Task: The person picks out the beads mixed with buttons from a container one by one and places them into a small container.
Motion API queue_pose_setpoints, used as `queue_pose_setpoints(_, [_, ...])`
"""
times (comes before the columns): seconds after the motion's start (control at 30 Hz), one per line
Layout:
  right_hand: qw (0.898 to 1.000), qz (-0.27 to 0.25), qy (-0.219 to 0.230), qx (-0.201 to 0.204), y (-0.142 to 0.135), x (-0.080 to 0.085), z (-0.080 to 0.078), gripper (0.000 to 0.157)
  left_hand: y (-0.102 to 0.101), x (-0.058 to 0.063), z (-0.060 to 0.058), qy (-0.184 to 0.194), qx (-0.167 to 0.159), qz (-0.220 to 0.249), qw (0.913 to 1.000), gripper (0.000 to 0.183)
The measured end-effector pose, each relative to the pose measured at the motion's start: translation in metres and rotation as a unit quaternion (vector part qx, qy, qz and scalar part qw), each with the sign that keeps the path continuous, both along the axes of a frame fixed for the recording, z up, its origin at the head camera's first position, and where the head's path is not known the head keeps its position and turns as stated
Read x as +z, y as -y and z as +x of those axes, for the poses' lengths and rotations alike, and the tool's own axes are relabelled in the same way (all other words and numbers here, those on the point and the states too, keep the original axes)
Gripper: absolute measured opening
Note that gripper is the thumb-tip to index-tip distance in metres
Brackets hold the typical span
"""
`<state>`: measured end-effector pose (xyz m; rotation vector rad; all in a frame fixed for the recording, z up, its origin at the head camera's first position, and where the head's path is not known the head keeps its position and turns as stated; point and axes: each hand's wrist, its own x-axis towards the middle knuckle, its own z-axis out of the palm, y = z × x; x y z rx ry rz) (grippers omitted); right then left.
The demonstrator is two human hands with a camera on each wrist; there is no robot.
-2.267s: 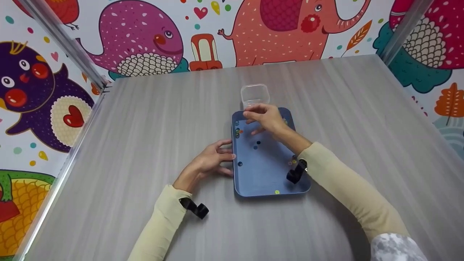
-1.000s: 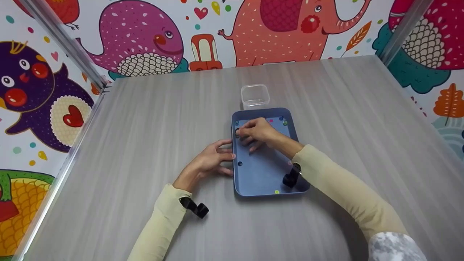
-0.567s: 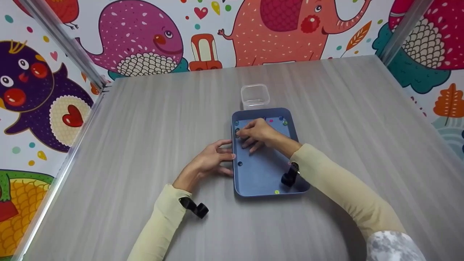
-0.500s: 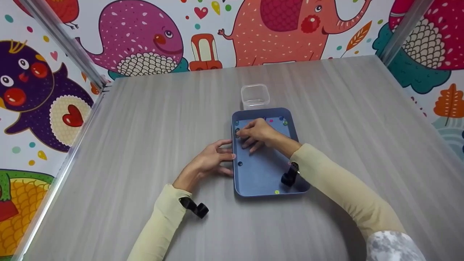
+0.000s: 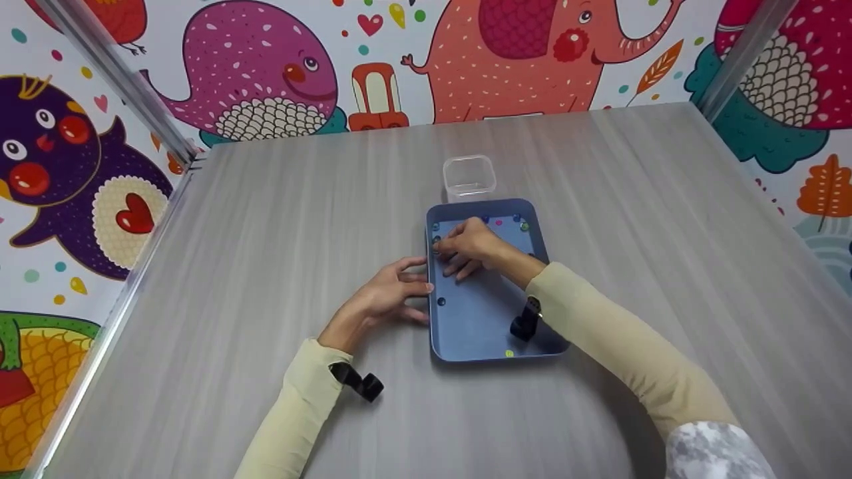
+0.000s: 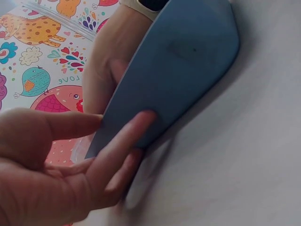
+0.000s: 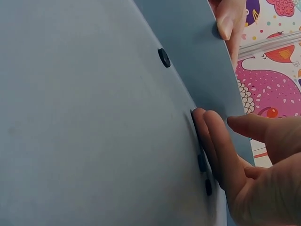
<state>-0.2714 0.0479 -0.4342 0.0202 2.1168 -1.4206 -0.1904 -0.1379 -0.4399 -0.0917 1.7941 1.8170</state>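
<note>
In the head view, a blue rectangular tray (image 5: 476, 326) holds several small round buttons. My left hand (image 5: 389, 289) is at its left side; in the left wrist view the fingers (image 6: 124, 136) lie extended along the outer wall, thumb tip at the rim. My right hand (image 5: 476, 243) reaches inside to the left wall, over a few dark buttons (image 5: 436, 240). In the right wrist view its straight fingers (image 7: 221, 146) touch down where floor meets wall, thumb apart from them, beside dark buttons (image 7: 209, 187). Another dark button (image 7: 164, 58) leans along the same edge.
A clear plastic box (image 5: 469, 195) stands just behind the tray's far end. Inside the tray, a pink button (image 5: 499, 223), a green button (image 5: 524, 227) and a blue button (image 5: 516, 217) lie far right; a yellow-green button (image 5: 510, 354) is at the near edge. Patterned walls border the table.
My right hand has come down from the tray's far end near the clear box to its left wall, then shifted only slightly. It covers the tray's middle buttons. My left hand has stayed put.
</note>
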Motion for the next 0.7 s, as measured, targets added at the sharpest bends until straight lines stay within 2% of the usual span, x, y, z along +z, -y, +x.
queue_pose_setpoints(0.7, [0.999,0.03,-0.028,-0.022,0.0058,-0.004,-0.0002,0.018,0.0002,-0.0012,-0.0006,0.003,0.006,0.003,1.0,0.067])
